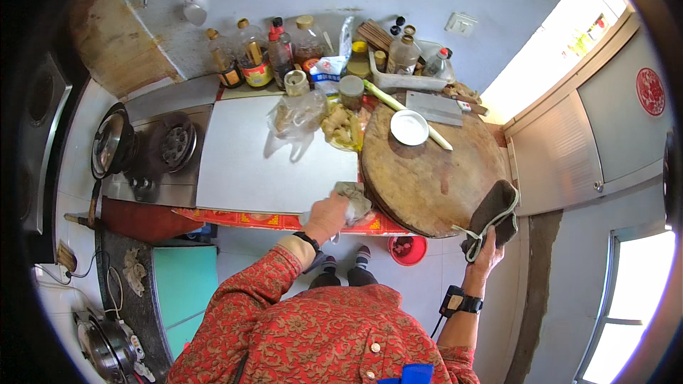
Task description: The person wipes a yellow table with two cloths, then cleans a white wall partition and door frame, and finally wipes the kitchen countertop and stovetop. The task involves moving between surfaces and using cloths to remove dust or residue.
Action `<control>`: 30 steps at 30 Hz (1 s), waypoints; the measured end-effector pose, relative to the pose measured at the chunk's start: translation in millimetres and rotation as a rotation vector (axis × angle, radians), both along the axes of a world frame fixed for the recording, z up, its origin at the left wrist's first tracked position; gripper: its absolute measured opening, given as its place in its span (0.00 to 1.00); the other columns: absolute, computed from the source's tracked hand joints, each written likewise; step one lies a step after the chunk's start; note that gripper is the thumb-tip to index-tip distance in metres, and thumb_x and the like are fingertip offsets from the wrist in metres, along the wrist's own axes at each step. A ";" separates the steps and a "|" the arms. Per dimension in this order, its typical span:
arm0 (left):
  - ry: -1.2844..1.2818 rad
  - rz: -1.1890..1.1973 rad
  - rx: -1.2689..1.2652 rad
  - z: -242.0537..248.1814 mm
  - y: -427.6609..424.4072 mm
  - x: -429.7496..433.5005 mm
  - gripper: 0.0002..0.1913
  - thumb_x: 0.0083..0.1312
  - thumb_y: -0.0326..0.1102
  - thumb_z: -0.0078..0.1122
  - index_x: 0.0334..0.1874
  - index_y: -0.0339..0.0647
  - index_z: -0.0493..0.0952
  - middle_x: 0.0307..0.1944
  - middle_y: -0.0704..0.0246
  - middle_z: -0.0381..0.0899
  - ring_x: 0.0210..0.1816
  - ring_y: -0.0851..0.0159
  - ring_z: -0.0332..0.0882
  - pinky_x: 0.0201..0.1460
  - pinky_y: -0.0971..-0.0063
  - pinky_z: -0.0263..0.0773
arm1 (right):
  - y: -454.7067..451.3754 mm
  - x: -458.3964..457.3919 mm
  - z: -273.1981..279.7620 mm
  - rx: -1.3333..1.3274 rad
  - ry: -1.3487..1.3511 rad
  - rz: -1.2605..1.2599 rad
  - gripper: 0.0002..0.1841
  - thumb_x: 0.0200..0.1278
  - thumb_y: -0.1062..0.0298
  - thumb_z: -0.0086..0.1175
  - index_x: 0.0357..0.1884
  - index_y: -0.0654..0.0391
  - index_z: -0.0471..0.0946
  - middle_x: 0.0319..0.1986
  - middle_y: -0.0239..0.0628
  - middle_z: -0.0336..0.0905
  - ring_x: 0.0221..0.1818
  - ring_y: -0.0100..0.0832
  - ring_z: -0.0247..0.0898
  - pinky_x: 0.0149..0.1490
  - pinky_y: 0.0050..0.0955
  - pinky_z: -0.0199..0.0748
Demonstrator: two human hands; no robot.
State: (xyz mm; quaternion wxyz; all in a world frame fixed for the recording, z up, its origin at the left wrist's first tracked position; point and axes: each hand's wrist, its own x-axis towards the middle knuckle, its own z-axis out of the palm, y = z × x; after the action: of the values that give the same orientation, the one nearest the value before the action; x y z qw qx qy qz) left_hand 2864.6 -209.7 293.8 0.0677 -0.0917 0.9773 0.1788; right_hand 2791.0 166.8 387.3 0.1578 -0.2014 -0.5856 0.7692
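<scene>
My left hand (326, 217) is closed on a crumpled grey-green cloth (353, 200) at the front edge of the white board (240, 160). A dark folded cloth pad with a pale edging (493, 208) is gripped in my right hand (488, 253), beside the front right rim of a thick round wooden chopping block (443, 181). On the block are a small white bowl (410, 128), a cleaver (435, 108) and a long pale green stalk (440, 140). Ginger (339, 124) in a yellow bag and a clear plastic bag (299, 114) lie on the board.
Bottles (256, 64), jars (351, 90) and a white plastic tray (408, 81) line the wall. To the left are a gas stove (176, 144) and a wok (109, 141). A red bucket (408, 250) stands on the floor below the counter. Cabinet doors (557, 154) are at the right.
</scene>
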 end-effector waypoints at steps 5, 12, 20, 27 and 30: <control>0.023 0.481 0.009 11.2 -99.2 3.6 0.27 0.55 0.43 0.73 0.56 0.43 0.77 0.53 0.53 0.79 0.51 0.44 0.82 0.51 0.52 0.79 | -15.5 15.9 20.8 0.060 -0.021 0.021 0.18 0.70 0.66 0.61 0.57 0.62 0.77 0.36 0.39 0.83 0.21 0.29 0.77 0.19 0.27 0.76; 0.075 0.652 0.000 -0.6 -124.8 -29.0 0.22 0.57 0.41 0.69 0.51 0.39 0.78 0.51 0.49 0.80 0.49 0.42 0.84 0.50 0.51 0.81 | -20.1 24.2 23.4 0.094 0.009 0.078 0.19 0.69 0.63 0.62 0.57 0.63 0.78 0.38 0.38 0.83 0.24 0.28 0.77 0.22 0.27 0.78; 0.019 0.176 0.013 -1.8 -15.7 -84.8 0.16 0.57 0.34 0.66 0.48 0.39 0.81 0.47 0.48 0.81 0.43 0.43 0.85 0.44 0.53 0.82 | -19.4 35.7 -1.6 0.117 -0.027 0.143 0.20 0.67 0.70 0.62 0.59 0.68 0.78 0.48 0.37 0.83 0.45 0.29 0.79 0.50 0.30 0.79; 0.155 0.223 0.052 4.4 -51.2 -119.3 0.18 0.58 0.32 0.64 0.53 0.45 0.80 0.53 0.50 0.76 0.49 0.42 0.82 0.48 0.51 0.80 | -1.0 36.4 -6.5 0.143 0.002 0.108 0.20 0.68 0.69 0.62 0.59 0.67 0.79 0.49 0.37 0.83 0.46 0.30 0.79 0.52 0.32 0.79; 0.158 0.296 0.043 2.2 -48.2 -128.2 0.16 0.59 0.34 0.64 0.51 0.46 0.81 0.50 0.50 0.80 0.46 0.43 0.84 0.47 0.52 0.80 | 6.0 35.3 -6.2 0.155 -0.060 0.086 0.19 0.68 0.68 0.63 0.57 0.67 0.79 0.48 0.37 0.83 0.45 0.29 0.79 0.51 0.31 0.79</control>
State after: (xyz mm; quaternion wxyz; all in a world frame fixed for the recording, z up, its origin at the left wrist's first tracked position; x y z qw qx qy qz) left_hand 2736.4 -257.9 296.0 -0.0346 -0.2191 0.9512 0.2144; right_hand 2826.3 172.8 381.1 0.1222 -0.1865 -0.6560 0.7211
